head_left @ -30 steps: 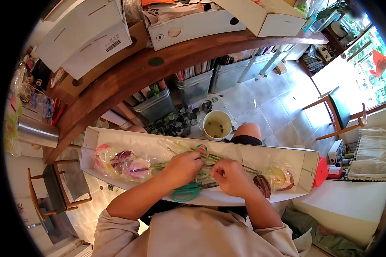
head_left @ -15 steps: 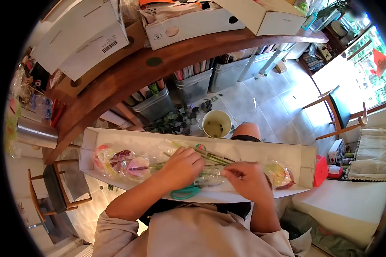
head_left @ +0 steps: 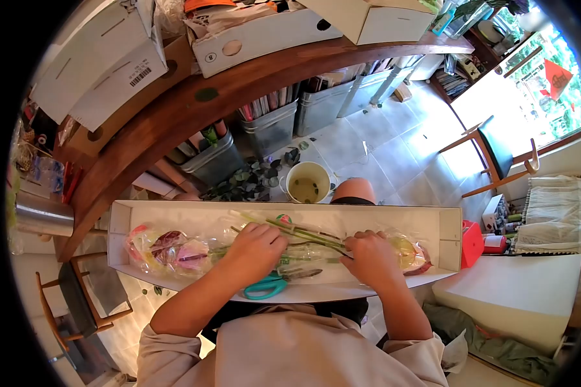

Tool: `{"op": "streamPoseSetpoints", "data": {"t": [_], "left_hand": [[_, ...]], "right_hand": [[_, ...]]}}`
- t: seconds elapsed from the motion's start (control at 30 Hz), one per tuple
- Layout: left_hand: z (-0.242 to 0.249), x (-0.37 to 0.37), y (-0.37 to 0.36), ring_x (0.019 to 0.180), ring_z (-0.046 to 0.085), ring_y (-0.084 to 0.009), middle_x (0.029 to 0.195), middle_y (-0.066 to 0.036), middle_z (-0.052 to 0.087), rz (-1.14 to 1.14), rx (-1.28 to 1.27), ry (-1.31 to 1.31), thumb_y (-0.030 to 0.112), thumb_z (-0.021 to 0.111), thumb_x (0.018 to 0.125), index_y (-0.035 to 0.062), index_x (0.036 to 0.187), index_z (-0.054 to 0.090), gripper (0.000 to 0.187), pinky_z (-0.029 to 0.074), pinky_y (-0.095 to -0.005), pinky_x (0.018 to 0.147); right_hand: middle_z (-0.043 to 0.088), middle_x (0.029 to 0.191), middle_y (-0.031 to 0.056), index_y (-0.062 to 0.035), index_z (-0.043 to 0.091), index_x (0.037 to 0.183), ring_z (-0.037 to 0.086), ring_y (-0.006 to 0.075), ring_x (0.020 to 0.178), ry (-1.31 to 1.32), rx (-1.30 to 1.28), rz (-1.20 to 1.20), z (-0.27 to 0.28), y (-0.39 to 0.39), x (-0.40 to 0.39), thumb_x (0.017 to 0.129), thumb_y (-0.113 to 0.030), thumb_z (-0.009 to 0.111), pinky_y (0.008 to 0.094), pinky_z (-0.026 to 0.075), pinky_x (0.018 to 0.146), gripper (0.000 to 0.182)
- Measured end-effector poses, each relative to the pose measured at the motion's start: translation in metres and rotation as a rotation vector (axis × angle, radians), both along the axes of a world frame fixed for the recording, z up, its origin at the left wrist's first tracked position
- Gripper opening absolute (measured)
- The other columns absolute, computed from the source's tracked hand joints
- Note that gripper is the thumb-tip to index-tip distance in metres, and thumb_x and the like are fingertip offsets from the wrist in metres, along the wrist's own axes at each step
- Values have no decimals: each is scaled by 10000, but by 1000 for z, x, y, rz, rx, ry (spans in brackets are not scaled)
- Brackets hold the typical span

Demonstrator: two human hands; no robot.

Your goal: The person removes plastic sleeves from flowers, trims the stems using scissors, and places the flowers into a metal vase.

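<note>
A long white open box (head_left: pixel 432 226) lies across my lap. Inside it, wrapped flowers (head_left: pixel 168 248) with pink and dark red blooms lie at the left end, and a yellow-green and dark red bloom (head_left: pixel 410 253) in clear wrap lies at the right. Green stems (head_left: pixel 310 236) run across the middle. My left hand (head_left: pixel 257 248) is closed over the stems on their left part. The fingers of my right hand (head_left: pixel 369 255) are closed at the right ends of the stems. Teal-handled scissors (head_left: pixel 266 286) rest near the box's front edge, below my left hand.
Beyond the box, a cream bucket (head_left: pixel 308 183) stands on the tiled floor beside dark leaves (head_left: pixel 242 182). A curved wooden counter (head_left: pixel 252 66) carries cardboard boxes. Chairs stand at left (head_left: pixel 79 293) and right (head_left: pixel 495 149). A red container (head_left: pixel 472 244) sits at the box's right end.
My right hand has turned and closed at the stem ends. More of the scissors' blades shows between my hands. The whole view has shifted slightly.
</note>
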State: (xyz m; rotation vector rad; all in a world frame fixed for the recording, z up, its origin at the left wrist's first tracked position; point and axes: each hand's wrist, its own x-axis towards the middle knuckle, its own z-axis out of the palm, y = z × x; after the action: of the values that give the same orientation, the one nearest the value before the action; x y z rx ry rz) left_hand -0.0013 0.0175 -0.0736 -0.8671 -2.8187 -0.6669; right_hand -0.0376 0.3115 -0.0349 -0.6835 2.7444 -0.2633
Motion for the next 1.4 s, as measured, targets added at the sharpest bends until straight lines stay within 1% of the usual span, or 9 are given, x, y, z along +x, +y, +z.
{"op": "streamPoseSetpoints", "data": {"t": [0.27,0.37,0.47,0.67,0.77,0.87,0.97,1.17,1.4], "left_hand": [[1,1,1,905,638,-297,898,-81,632,-15,-32,-8,95,705,823,61,956,687,138,480,-420,862],[4,2,3,901,635,-298,894,-84,627,-23,-13,-10,94,697,825,58,935,676,118,478,-420,866],[5,2,3,902,633,-299,894,-86,625,-14,9,-10,94,692,823,58,925,670,111,478,-419,864],[1,3,2,907,631,-302,891,-87,622,8,8,-21,90,679,813,58,931,669,122,476,-423,860],[-3,2,2,905,630,-306,894,-87,624,13,-3,-24,91,676,810,60,946,673,139,476,-428,860],[-4,0,1,909,633,-308,904,-88,629,11,-50,-43,91,677,809,63,967,678,161,479,-430,862],[-3,-2,2,927,642,-310,918,-91,637,13,-65,-18,85,684,801,65,988,684,188,489,-429,866],[-5,-4,8,947,655,-323,941,-101,651,62,13,34,74,715,792,59,1000,690,210,515,-449,868],[-6,-7,5,981,660,-319,989,-113,665,50,-9,-15,85,697,812,56,1009,691,199,513,-449,887]], "right_hand": [[721,965,219,48,691,1068,685,427,932,-75,-199,-205,-3,-15,-12,911,-241,738,494,535,861,332],[712,931,221,14,693,1018,690,444,912,-19,-352,-64,-33,-15,-21,917,-218,717,524,546,834,254],[712,906,236,10,718,959,686,451,858,-119,-480,-64,-45,-16,-32,931,-141,684,499,551,777,157],[719,817,210,34,716,944,689,327,754,-402,-653,-317,-17,-8,-29,908,-80,704,406,540,725,120],[727,830,191,35,726,983,683,277,746,-434,-572,-335,7,-4,-22,899,-69,719,401,542,728,134],[742,865,143,25,727,1001,689,239,768,-319,-660,-136,-4,10,-16,906,-31,710,339,532,697,112],[744,884,141,12,736,995,701,264,799,-293,-685,-1,-6,24,-16,900,-30,717,348,546,721,105],[747,891,146,-1,751,969,717,295,823,-158,-711,90,6,26,-15,888,-12,725,363,561,718,85],[754,859,135,7,761,924,715,255,737,-284,-782,66,6,18,-9,847,20,758,339,547,659,77]]}}
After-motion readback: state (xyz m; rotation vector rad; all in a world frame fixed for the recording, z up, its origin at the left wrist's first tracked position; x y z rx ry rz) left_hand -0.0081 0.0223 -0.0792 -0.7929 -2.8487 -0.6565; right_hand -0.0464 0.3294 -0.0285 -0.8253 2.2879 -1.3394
